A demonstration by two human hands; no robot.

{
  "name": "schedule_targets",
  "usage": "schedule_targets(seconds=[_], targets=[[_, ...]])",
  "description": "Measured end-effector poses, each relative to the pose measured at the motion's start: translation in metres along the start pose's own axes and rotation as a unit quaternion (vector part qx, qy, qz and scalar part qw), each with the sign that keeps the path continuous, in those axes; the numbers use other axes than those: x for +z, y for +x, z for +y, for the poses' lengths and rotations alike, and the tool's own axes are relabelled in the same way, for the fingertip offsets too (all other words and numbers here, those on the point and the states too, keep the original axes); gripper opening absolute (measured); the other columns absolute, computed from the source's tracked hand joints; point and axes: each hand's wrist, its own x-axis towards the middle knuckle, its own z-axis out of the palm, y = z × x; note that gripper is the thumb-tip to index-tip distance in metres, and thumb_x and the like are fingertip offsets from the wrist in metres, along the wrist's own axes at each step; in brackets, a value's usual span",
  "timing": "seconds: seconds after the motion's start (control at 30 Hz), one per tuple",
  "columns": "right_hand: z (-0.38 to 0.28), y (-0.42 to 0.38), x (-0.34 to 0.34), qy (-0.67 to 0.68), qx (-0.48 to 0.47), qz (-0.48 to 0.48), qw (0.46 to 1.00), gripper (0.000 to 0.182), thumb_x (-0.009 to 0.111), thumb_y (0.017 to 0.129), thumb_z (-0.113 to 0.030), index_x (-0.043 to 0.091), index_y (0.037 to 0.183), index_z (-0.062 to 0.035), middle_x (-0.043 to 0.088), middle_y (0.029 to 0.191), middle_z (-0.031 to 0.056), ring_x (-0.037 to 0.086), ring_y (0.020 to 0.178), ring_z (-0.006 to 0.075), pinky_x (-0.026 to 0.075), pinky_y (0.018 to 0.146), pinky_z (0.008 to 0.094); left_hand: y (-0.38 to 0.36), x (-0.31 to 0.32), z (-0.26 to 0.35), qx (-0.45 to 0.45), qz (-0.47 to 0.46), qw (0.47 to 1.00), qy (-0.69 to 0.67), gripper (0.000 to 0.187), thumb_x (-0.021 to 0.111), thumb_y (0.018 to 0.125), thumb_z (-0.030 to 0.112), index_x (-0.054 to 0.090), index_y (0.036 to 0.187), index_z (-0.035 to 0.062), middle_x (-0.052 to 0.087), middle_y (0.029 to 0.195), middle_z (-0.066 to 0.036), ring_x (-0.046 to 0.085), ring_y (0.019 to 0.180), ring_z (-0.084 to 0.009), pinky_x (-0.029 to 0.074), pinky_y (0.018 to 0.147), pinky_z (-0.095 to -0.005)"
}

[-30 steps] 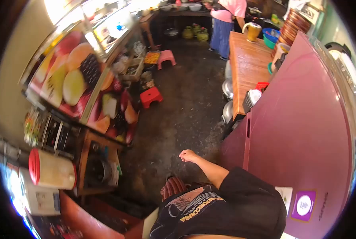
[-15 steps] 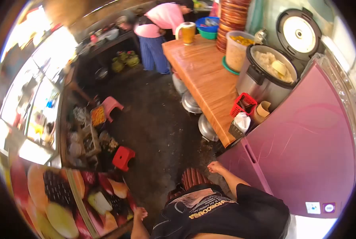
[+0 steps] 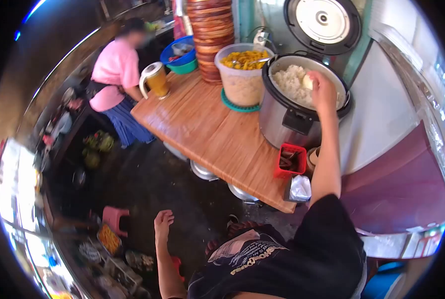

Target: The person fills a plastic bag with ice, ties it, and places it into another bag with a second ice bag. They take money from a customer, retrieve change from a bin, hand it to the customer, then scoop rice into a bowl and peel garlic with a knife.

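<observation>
My right hand (image 3: 322,92) reaches into the open rice cooker (image 3: 294,119) with its fingers closed on a pale scoop (image 3: 307,81). White rice (image 3: 291,78) lies under and beside the scoop. The cooker's lid (image 3: 323,20) stands raised behind it. My left hand (image 3: 164,219) hangs over the dark floor, away from any object, its fingers loosely curled with gaps between them and nothing in them.
A wooden table (image 3: 207,129) bears a tub of yellow food (image 3: 242,79), a pitcher (image 3: 155,80), stacked brown baskets (image 3: 210,40) and a red basket (image 3: 290,160). A person in pink (image 3: 113,70) bends beyond it. A pink stool (image 3: 115,218) stands on the floor.
My right hand has risen from beside the table edge into the cooker and taken hold of the scoop. My left hand has lifted forward. The view has turned and come closer to the table.
</observation>
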Motion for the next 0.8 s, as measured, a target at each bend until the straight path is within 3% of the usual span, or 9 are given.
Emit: schedule_targets(seconds=[0.13, 0.23, 0.37, 0.43, 0.53, 0.57, 0.63, 0.77, 0.8], targets=[[0.129, 0.065, 0.034, -0.343, 0.018, -0.152, 0.927, 0.035, 0.049, 0.079, 0.002, 0.057, 0.113, -0.0045, 0.062, 0.107, 0.0133, 0.057, 0.103, 0.0314, 0.044, 0.09, 0.0401, 0.088, 0.056, 0.098, 0.101, -0.085, 0.99, 0.04, 0.019, 0.045, 0.093, 0.008, 0.06, 0.102, 0.0007, 0.062, 0.09, -0.005, 0.059, 0.081, -0.011, 0.048, 0.07, -0.0229], [0.153, 0.063, 0.037, -0.373, -0.116, -0.194, 0.9, 0.045, 0.05, 0.077, 0.002, 0.05, 0.122, -0.0064, 0.053, 0.124, 0.0127, 0.048, 0.116, 0.0296, 0.041, 0.096, 0.0372, 0.153, 0.1, 0.163, 0.189, -0.188, 0.962, 0.066, 0.017, 0.048, 0.093, 0.007, 0.06, 0.102, 0.0003, 0.062, 0.089, -0.004, 0.058, 0.081, -0.0104, 0.047, 0.07, -0.023], [0.14, 0.073, 0.015, -0.318, -0.041, -0.29, 0.902, 0.061, 0.063, 0.069, -0.005, 0.044, 0.127, -0.0057, 0.046, 0.13, 0.0142, 0.043, 0.121, 0.0295, 0.038, 0.099, 0.037, 0.2, 0.172, 0.245, 0.314, -0.332, 0.881, 0.124, 0.017, 0.049, 0.092, 0.004, 0.059, 0.104, -0.0004, 0.062, 0.096, -0.007, 0.059, 0.09, -0.0137, 0.048, 0.078, -0.0257], [0.146, 0.081, 0.006, -0.328, -0.042, -0.234, 0.914, 0.063, 0.068, 0.065, -0.01, 0.046, 0.124, -0.005, 0.049, 0.126, 0.0149, 0.047, 0.117, 0.0297, 0.04, 0.097, 0.0367, 0.217, 0.216, 0.301, 0.382, -0.384, 0.833, 0.113, 0.017, 0.05, 0.089, 0.0, 0.06, 0.103, 0.0004, 0.063, 0.097, -0.009, 0.061, 0.092, -0.0159, 0.049, 0.077, -0.0276], [0.096, 0.095, -0.01, -0.126, 0.266, -0.16, 0.942, 0.054, 0.068, 0.074, -0.018, 0.049, 0.121, -0.0012, 0.058, 0.114, 0.0149, 0.056, 0.107, 0.0234, 0.044, 0.093, 0.0323, 0.225, 0.291, 0.367, 0.535, -0.447, 0.713, 0.079, 0.018, 0.051, 0.088, -0.002, 0.061, 0.102, 0.0022, 0.058, 0.114, -0.011, 0.062, 0.092, -0.0196, 0.05, 0.077, -0.0286], [0.085, 0.096, -0.009, -0.134, 0.277, -0.151, 0.94, 0.054, 0.068, 0.074, -0.018, 0.049, 0.121, -0.0012, 0.058, 0.114, 0.0149, 0.056, 0.107, 0.0234, 0.044, 0.093, 0.0323, 0.221, 0.318, 0.385, 0.56, -0.463, 0.684, 0.068, 0.018, 0.052, 0.087, -0.001, 0.06, 0.102, 0.0024, 0.055, 0.119, -0.013, 0.062, 0.092, -0.0217, 0.05, 0.076, -0.0291], [0.064, 0.093, -0.004, 0.239, 0.384, -0.075, 0.889, 0.046, 0.063, 0.081, -0.019, 0.049, 0.12, 0.0021, 0.058, 0.116, 0.0142, 0.056, 0.106, 0.0209, 0.044, 0.095, 0.0307, 0.205, 0.366, 0.412, 0.576, -0.501, 0.643, 0.064, 0.019, 0.056, 0.084, 0.002, 0.06, 0.103, 0.0023, 0.048, 0.129, -0.016, 0.06, 0.093, -0.0262, 0.05, 0.076, -0.0312], [0.007, 0.081, 0.0, 0.442, 0.393, -0.048, 0.805, 0.044, 0.059, 0.085, -0.021, 0.049, 0.12, 0.0038, 0.056, 0.118, 0.0146, 0.056, 0.108, 0.0208, 0.043, 0.098, 0.0304, 0.177, 0.432, 0.422, 0.615, -0.519, 0.593, 0.041, 0.025, 0.06, 0.081, 0.004, 0.06, 0.106, 0.003, 0.037, 0.139, -0.015, 0.058, 0.092, -0.024, 0.048, 0.076, -0.0308], [-0.002, 0.08, 0.001, 0.454, 0.397, -0.056, 0.796, 0.044, 0.061, 0.085, -0.023, 0.05, 0.119, 0.0035, 0.058, 0.115, 0.0134, 0.057, 0.105, 0.02, 0.044, 0.097, 0.0303, 0.175, 0.444, 0.418, 0.644, -0.48, 0.596, 0.001, 0.024, 0.061, 0.079, 0.002, 0.061, 0.104, 0.003, 0.049, 0.122, -0.014, 0.058, 0.084, -0.0232, 0.048, 0.072, -0.0291]])
